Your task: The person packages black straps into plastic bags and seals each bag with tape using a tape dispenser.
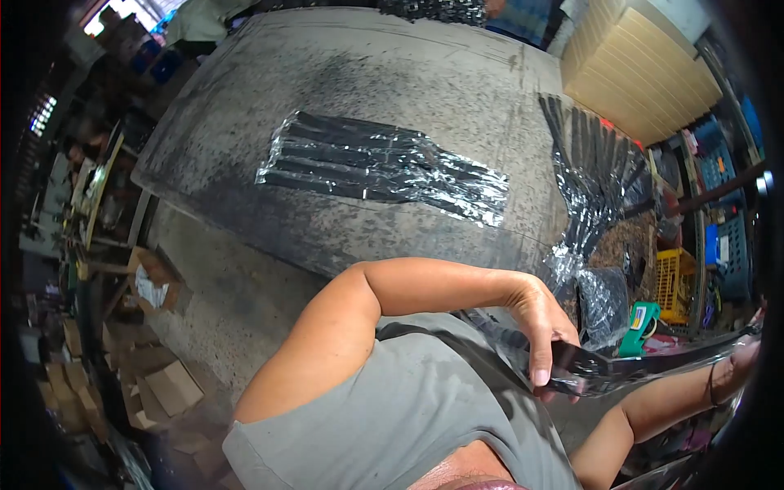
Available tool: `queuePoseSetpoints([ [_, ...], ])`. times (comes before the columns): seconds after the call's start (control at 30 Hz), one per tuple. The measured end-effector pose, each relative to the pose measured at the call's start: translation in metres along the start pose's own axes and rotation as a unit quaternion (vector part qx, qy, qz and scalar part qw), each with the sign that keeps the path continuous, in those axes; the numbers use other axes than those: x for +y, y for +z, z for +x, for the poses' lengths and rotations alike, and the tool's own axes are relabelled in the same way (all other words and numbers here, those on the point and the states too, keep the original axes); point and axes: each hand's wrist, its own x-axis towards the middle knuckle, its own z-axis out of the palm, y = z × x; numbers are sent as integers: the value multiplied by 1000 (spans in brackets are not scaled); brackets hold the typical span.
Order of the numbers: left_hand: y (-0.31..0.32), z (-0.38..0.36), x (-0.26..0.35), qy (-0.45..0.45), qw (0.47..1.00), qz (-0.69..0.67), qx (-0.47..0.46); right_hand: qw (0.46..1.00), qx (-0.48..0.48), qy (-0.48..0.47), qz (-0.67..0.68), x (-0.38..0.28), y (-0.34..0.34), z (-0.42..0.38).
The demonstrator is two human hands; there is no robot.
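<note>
My left hand reaches across my body, its fingers closed around a long black strip in clear, shiny plastic. The strip stretches to the right, where my right hand grips its far end at the dark edge of the view. Some of the right fingers are hard to make out there. Ahead of me on the table lies a flat row of plastic-wrapped black strips. A fanned bunch of similar black strips lies at the table's right side, gathered in crumpled clear plastic.
The big worn table spans the front. At right stand a tan stack of boards, a yellow crate, blue baskets and a green tape dispenser. Cardboard boxes lie on the floor at left.
</note>
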Motion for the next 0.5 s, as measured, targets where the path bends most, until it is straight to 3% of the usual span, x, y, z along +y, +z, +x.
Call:
queuePoseSetpoints([
  [0.03, -3, -6, -6, 2, 1000, -5, 10, 998, -38, -45, -20, 7, -5, 12],
  [0.07, -5, -12, -12, 4, 1000, -10, 19, 935, -245, -237, -99, 27, -25, 30],
  [0.1, -8, -18, -18, 9, 1000, -9, 28, 916, -246, -279, -150, 24, -17, 35],
  [0.27, -12, -62, -40, -40, 997, -3, 65, 928, -236, -256, -129, 36, 6, 67],
  [0.4, -4, -125, -76, -50, 986, 75, 137, 865, -189, -318, -338, 39, 33, 51],
  [0.43, 4, -146, -81, -64, 979, 81, 173, 942, -184, -157, -234, 54, 27, 53],
  [0.47, 14, -169, -83, -77, 971, 88, 209, 937, -185, -159, -250, 70, 18, 55],
  [0.5, 23, -194, -83, -118, 959, 107, 236, 879, -275, -247, -301, 86, 6, 58],
])
